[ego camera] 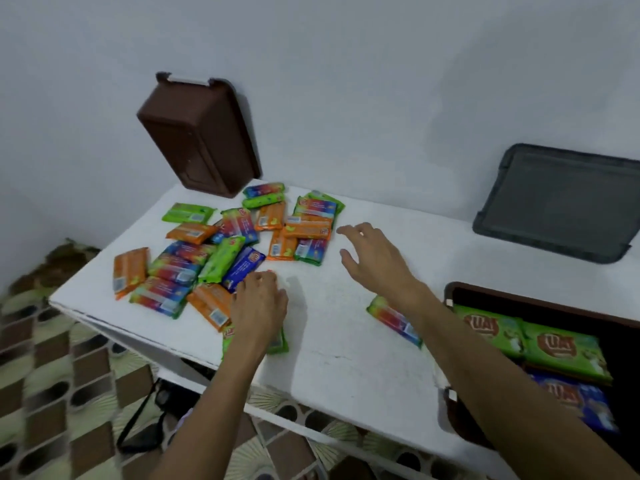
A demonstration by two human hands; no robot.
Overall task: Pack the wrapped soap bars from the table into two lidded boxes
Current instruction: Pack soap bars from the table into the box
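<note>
Several wrapped soap bars (221, 244) in orange, green, blue and rainbow wrappers lie scattered on the left half of the white table (332, 334). My left hand (259, 306) lies fingers down over a green bar (282, 342) and the edge of an orange bar (207, 304) near the front edge. My right hand (372, 258) hovers open, fingers spread, just right of the pile. A single rainbow bar (391, 318) lies partly under my right forearm. An open brown box (540, 308) at the right holds green and blue bars. A closed brown lidded box (201, 133) leans against the wall at the back.
A dark grey lid (554, 202) leans against the wall at the back right. The table's front edge runs diagonally below my arms. Patterned floor tiles and a black strap lie below on the left.
</note>
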